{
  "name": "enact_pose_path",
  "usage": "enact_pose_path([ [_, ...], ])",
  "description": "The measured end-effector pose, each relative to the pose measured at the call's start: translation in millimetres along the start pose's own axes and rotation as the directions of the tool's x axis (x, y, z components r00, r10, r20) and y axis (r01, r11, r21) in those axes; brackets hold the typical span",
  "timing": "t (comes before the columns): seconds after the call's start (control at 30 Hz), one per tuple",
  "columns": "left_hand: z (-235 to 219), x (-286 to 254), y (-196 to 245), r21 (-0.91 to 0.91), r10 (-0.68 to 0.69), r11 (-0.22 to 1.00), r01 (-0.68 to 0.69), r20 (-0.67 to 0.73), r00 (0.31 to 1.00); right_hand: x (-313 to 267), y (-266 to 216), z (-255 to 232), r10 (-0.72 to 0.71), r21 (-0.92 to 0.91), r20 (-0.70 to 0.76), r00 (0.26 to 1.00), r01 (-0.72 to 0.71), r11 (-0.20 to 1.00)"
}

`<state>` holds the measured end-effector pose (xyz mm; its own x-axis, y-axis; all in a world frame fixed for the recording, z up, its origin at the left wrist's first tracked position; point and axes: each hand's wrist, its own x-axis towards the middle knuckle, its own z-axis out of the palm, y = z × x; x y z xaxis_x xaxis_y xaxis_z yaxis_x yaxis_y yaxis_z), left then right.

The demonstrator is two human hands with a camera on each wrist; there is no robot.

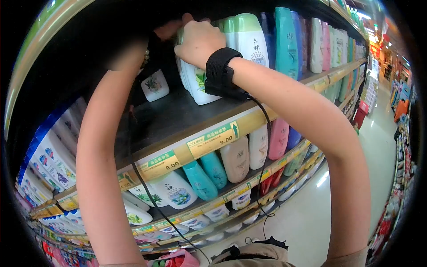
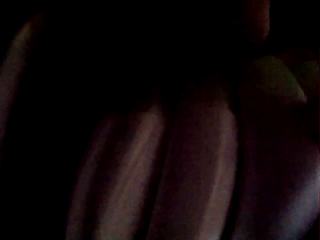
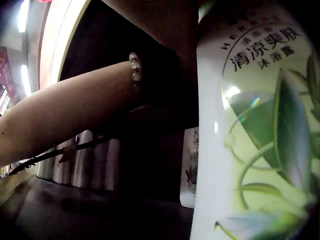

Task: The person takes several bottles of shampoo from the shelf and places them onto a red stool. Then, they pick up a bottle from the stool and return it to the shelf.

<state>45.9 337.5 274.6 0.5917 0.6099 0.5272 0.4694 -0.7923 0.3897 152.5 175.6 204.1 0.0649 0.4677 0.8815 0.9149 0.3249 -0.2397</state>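
Note:
My right hand (image 1: 202, 40), with a black strap at its wrist, grips the top of a white body wash bottle (image 1: 202, 91) that has green leaves on its label. In the right wrist view that body wash bottle (image 3: 260, 150) fills the right side. My left hand (image 1: 169, 30) reaches into the dark back of the shelf, close by the right hand, its fingers mostly lost in shadow. The left wrist view is very dark, with dim bottles (image 2: 195, 170) in a row. A white bottle with a plant picture (image 1: 155, 85) stands left of the gripped one.
Green-capped white bottles (image 1: 251, 40) and a teal bottle (image 1: 287, 42) stand to the right on the same shelf. White bottles (image 1: 55, 153) line the left. Price tags (image 1: 213, 137) run along the shelf edge (image 1: 178, 153). Black cables (image 1: 149, 191) hang in front; an aisle (image 1: 376, 147) lies right.

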Motion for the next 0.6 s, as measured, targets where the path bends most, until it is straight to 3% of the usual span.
enact_pose_path([
  [0.03,-2,2,-1,-0.002,0.008,1.000,-0.008,0.015,1.000,-3,-4,-4,0.049,0.018,0.017,0.999,-0.050,0.999],
  [0.23,-3,10,-8,0.001,0.069,0.998,-0.069,0.026,0.997,-3,4,0,-0.015,0.034,-0.007,1.000,0.015,0.999],
  [0.43,2,13,-17,-0.011,0.156,0.988,-0.156,-0.004,0.988,-1,6,0,-0.004,0.049,0.031,1.000,0.003,0.999],
  [0.6,8,28,-31,-0.020,0.246,0.969,-0.247,-0.034,0.969,-3,9,5,0.004,0.141,-0.021,1.000,-0.001,0.990],
])
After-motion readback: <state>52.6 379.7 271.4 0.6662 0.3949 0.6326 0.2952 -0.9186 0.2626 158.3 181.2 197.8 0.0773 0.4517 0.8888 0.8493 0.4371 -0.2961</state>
